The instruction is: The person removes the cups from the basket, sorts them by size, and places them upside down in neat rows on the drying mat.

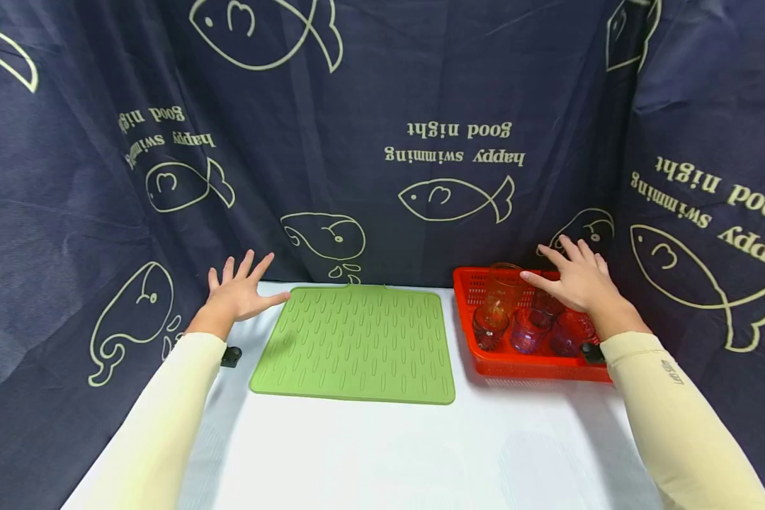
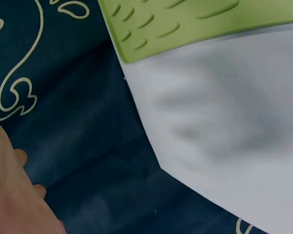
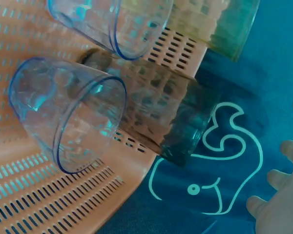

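My left hand [image 1: 234, 292] is raised with its fingers spread, close to the left edge of a green ribbed drying mat [image 1: 357, 343]. Nothing is held in it. Over the right side of a red plastic basket [image 1: 510, 367] hangs my right hand [image 1: 580, 282], fingers also spread and holding nothing. Several glass cups stand in the basket: a tall amber glass [image 1: 503, 287], a short dark glass [image 1: 489, 326], a purplish glass [image 1: 530, 329] and others partly under the right hand. In the right wrist view a clear blue-rimmed glass [image 3: 68, 114] stands beside a brown textured glass [image 3: 156, 105].
The mat and basket sit side by side on a white table [image 1: 382, 453]. A dark blue curtain [image 1: 370, 142] with fish drawings and lettering surrounds the table's back and sides. Both forearms wear pale sleeves with a small black device at each wrist.
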Motion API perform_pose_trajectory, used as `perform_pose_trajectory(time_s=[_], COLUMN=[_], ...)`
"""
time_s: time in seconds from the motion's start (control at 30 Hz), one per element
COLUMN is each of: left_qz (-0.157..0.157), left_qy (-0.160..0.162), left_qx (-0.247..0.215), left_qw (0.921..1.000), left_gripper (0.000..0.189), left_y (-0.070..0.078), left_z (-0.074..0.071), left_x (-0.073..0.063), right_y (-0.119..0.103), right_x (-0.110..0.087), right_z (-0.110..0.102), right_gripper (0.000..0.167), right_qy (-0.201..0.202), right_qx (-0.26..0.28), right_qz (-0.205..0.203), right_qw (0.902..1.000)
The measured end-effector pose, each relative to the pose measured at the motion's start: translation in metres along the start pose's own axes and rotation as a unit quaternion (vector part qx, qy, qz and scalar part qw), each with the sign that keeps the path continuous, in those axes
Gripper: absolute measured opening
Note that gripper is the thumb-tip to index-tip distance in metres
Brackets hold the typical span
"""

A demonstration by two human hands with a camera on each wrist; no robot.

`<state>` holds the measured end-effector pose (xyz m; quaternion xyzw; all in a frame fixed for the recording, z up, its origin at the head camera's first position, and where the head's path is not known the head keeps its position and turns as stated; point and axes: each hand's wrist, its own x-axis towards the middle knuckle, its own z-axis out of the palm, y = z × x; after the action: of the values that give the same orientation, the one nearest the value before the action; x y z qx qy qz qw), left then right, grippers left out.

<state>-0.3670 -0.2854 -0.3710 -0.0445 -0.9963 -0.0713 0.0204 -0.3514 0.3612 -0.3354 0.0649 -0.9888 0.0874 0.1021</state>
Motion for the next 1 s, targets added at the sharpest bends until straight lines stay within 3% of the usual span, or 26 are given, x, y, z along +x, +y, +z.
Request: perform_pose_trajectory(time_s=[0.33,0.53,0.77,1.0], left_qz=[0.009,0.02,0.038,0.057], left_qy=[0.027,0.05,0.055,0.07], left_qx=[0.008,-0.012,-0.03,-0.058], left_qw=[0.9996,0.9985,0.9973,0.9942], left_gripper=[0.108,0.107,0.106,0.104], left_y=[0.01,0.016,0.025,0.036], left_z=[0.014,0.023,0.036,0.052], left_x=[-0.001,-0.004,-0.013,-0.019], right_y=[-0.003,-0.006,-0.011,-0.017], right_x=[-0.012,-0.02,-0.029,-0.037], right_z=[0.012,0.02,0.03,0.035], right_gripper=[0.09,0.085,0.083,0.076], right_qy=[0.024,0.04,0.041,0.075], right_qx=[0.002,0.015,0.03,0.047], right_qz=[-0.025,-0.04,-0.059,-0.091], right_qw=[0.9994,0.9983,0.997,0.9918])
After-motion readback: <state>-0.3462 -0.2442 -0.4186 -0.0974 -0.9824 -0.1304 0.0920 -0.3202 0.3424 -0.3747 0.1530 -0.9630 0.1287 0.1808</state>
